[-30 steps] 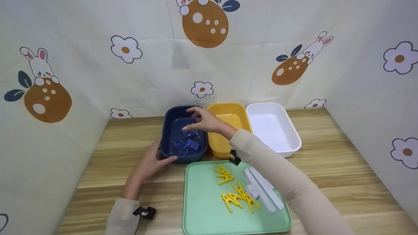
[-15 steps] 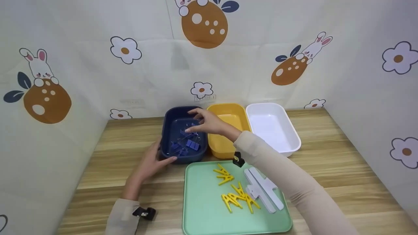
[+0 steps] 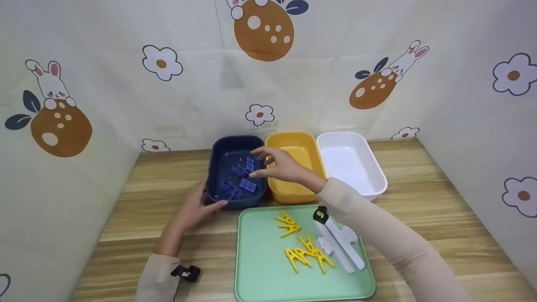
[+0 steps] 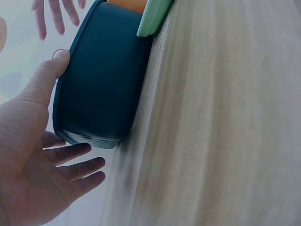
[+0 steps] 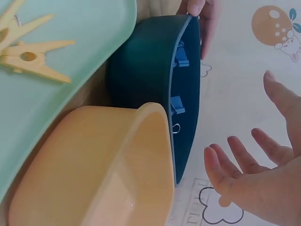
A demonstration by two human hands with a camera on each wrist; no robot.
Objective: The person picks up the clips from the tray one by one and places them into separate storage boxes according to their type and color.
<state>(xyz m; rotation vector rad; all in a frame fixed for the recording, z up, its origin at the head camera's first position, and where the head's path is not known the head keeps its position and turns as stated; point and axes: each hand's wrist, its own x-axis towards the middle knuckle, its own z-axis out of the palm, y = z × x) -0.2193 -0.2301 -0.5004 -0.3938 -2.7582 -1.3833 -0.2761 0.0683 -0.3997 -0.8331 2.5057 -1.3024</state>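
Observation:
In the head view a navy blue bin stands at the left of a row of bins. Several blue binder clips lie on its floor. My left hand rests against the bin's near left corner; the left wrist view shows the thumb on the rim and the other fingers extended beside the wall. My right hand hovers above the edge where the navy and yellow bins meet. Its fingers are spread and loosely bent, with nothing between them, as the right wrist view also shows.
A yellow bin and a white bin stand to the right of the navy one. In front, a green tray bears several yellow clothespins and white long-bar clips. A patterned sheet rises behind the bins.
My right hand has drawn back to the right from over the navy bin toward the yellow bin. The left hand and the bins have stayed in place.

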